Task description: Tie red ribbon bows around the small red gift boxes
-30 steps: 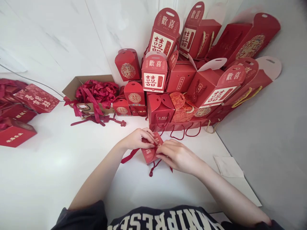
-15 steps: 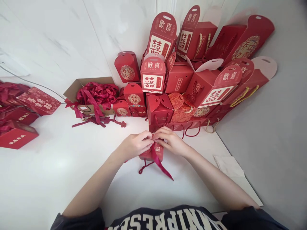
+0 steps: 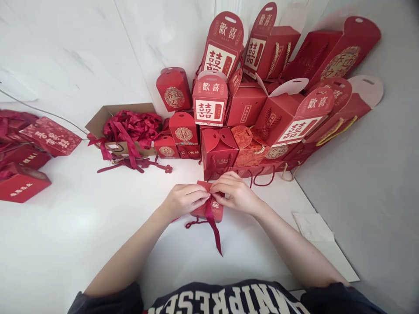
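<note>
At the fingertips, a dark red ribbon [image 3: 212, 220] is crossing the top of a small red box [image 3: 218, 214], its loose tail hanging past the near edge toward the person and ending in a slanted tip. The box is showing smooth red card with pale printed characters, one of them sitting sideways beside the ribbon. A twisted cord [image 3: 194, 223] is sticking out at its near left side, curling into a small loop.

The box is lying on the bench [image 3: 98, 226], directly beneath the fingers, with its far corner peeping out between the two hands. The fingers of the left hand [image 3: 186, 199] are pressing together on the ribbon over the middle of the box. From the other side, the right hand [image 3: 237, 194] is curving its thumb and forefinger inward, the tips almost meeting the left ones; whether they are pinching the ribbon as well, I cannot tell.

Both hands are keeping their backs upward and their knuckles bent, while the bare forearms [image 3: 129, 250] are slanting inward from dark sleeves [image 3: 108, 298].

Just beyond, a stack of red gift boxes [image 3: 246, 107] is standing against the wall. To its left, a brown carton [image 3: 101, 117] is holding heaped red ribbons [image 3: 132, 127].
</note>
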`<state>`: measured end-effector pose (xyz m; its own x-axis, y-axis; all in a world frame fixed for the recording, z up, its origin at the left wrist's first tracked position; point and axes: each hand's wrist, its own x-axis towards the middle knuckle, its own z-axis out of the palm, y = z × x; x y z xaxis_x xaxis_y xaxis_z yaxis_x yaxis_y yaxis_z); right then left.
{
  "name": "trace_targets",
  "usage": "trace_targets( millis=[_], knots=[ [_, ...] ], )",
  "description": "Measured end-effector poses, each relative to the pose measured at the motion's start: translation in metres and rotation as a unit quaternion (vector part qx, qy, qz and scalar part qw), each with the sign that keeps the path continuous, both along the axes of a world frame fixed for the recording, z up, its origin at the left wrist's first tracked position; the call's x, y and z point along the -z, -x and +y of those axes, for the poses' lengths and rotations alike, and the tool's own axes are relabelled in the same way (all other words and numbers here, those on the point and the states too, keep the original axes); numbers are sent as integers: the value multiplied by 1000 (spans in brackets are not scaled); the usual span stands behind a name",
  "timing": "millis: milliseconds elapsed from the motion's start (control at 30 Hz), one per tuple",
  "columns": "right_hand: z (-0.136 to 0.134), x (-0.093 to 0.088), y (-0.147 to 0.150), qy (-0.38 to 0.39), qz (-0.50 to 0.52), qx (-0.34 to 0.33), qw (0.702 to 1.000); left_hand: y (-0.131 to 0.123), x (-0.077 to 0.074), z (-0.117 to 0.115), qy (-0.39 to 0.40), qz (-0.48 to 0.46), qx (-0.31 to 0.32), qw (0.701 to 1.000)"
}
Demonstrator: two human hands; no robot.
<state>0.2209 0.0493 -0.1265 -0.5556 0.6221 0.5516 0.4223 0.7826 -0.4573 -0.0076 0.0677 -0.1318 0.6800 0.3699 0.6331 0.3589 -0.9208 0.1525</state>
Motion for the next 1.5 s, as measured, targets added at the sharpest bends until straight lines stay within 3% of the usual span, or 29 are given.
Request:
trace_targets(
  millis=[100, 267, 433, 600, 733, 900, 1267, 1500],
  knots=[
    [-1, 1, 2, -12, -3, 6, 1000, 0, 0, -1, -4, 0, -2, 1000],
    [0, 4, 3, 39, 38, -7, 998, -1, 0, -1, -8, 5, 2, 1000],
    [2, 0, 0, 12, 37, 25, 999, -1, 0, -2, -4, 12, -4, 1000],
    [-1, -3, 2, 44, 15, -16, 999, -1, 0, -2, -13, 15, -8, 1000],
    [-3, -6, 3, 25, -3, 7, 1000, -2, -1, -3, -10, 19, -10, 1000],
    [-3, -10, 2, 57, -11, -12, 998, -2, -1, -3, -17, 24, -10, 1000],
    [-3, -15, -1, 45, -28, 29, 998, -4, -2, -2, -39, 25, -9, 999],
    [0, 0, 5, 6, -43, 82, 996, -4, -3, -2, -32, 31, -7, 999]
  ],
)
